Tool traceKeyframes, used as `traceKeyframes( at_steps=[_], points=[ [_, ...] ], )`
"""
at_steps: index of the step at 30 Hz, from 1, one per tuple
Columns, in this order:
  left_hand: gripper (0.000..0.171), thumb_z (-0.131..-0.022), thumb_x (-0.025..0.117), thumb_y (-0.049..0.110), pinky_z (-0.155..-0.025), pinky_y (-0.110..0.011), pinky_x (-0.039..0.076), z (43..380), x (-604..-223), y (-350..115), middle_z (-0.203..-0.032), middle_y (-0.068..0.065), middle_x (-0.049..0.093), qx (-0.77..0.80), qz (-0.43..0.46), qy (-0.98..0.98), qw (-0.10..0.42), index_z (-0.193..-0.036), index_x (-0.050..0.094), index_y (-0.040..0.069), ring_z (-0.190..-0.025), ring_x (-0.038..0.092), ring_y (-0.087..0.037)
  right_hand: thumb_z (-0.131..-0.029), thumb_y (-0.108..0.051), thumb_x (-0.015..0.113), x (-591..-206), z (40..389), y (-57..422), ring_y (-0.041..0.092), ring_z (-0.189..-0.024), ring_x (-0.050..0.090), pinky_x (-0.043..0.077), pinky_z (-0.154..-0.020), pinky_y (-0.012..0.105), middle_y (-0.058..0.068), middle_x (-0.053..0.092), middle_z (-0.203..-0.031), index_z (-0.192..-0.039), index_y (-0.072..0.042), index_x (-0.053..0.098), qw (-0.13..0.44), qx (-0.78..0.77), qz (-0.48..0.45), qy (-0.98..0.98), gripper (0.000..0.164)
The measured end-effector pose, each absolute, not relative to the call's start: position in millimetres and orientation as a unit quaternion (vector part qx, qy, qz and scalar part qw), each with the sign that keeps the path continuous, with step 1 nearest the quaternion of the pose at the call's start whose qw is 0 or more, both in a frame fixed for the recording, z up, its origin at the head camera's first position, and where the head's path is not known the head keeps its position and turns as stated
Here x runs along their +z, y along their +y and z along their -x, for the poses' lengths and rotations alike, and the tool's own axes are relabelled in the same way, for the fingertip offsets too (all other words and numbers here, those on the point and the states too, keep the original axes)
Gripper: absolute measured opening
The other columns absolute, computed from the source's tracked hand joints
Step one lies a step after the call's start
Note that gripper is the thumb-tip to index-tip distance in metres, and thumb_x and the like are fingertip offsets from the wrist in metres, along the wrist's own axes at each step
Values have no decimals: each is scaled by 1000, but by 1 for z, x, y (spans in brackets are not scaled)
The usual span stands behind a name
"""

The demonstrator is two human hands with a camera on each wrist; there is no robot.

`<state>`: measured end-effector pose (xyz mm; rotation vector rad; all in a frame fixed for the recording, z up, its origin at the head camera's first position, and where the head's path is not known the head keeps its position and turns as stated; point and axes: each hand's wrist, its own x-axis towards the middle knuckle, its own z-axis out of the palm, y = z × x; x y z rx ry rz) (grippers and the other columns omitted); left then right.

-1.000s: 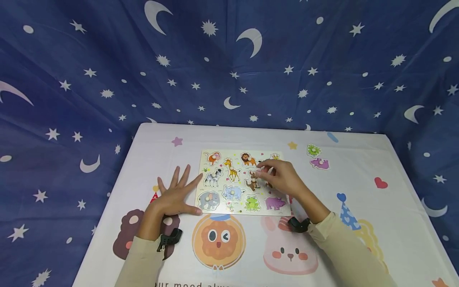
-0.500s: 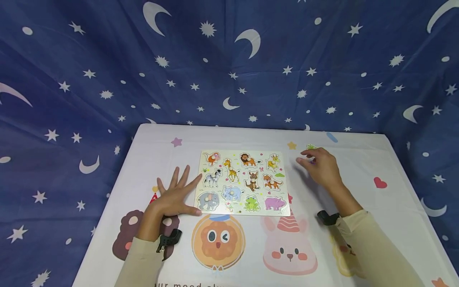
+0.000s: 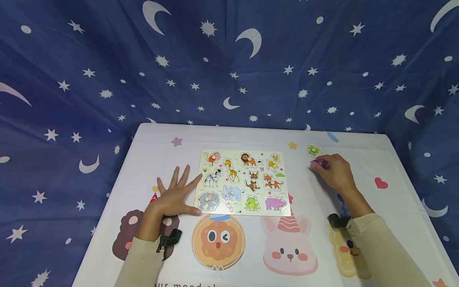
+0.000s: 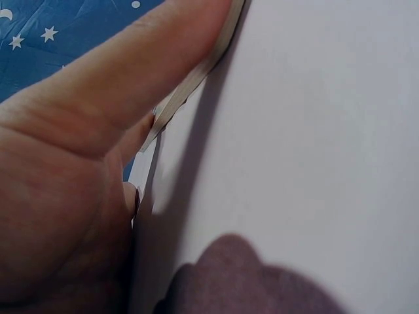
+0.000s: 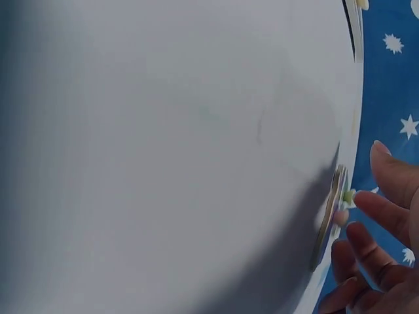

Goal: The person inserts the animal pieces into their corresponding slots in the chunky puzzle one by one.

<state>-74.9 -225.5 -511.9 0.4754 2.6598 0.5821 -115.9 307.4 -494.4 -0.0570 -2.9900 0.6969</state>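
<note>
My left hand (image 3: 175,197) lies with fingers spread at the left edge of a wooden animal peg puzzle board (image 3: 242,213). Its index fingertip and thumb touch that edge; the left wrist view shows the thumb along the board's side. Over on the right, my right hand (image 3: 336,171) reaches over a purple hippo puzzle piece (image 3: 324,164) on the table. In the right wrist view, the thumb and fingers stand apart around the piece's round knob (image 5: 342,218). A green frog piece (image 3: 313,150) lies just beyond. Purple hippo and green frog pictures (image 3: 252,203) on the board show no knobs.
Several knobbed animal pieces, such as the lion (image 3: 249,159) and the elephant (image 3: 208,200), sit in the board. A white cloth with cartoon prints covers the table (image 3: 161,147). Behind hangs a dark blue curtain (image 3: 215,79) with moons and stars.
My right hand has moved from the tiger piece on the board rightward to the purple hippo piece, uncovering the board's right side. The left hand has stayed in place.
</note>
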Motion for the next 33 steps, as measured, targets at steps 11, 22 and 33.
traceKeyframes(
  at_steps=[11,22,33],
  points=[
    [125,-60,82,76,-99,-85,-23,75,-511,-225,-173,-12,-9,209,-164,946,188,-163,24,35,-156,-19,-46,-95,-32,74,-495,115,324,37,-93,60,47,-76,49,23,65,-102,-122,-2,70,29,221,51,-973,41],
    [125,-60,83,76,-99,-85,-24,75,-512,-225,-173,-12,-9,214,-164,945,185,-163,24,36,-156,-19,-46,-96,-34,72,-501,118,330,38,-97,60,49,-81,54,24,65,-105,-122,-2,69,17,224,78,-971,42],
    [125,-60,82,77,-99,-85,-24,74,-512,-225,-173,-12,-9,213,-165,945,185,-163,24,36,-156,-19,-46,-98,-36,69,-496,140,328,37,-97,60,50,-75,45,23,67,-106,-124,-2,69,17,241,95,-966,42]
  ],
)
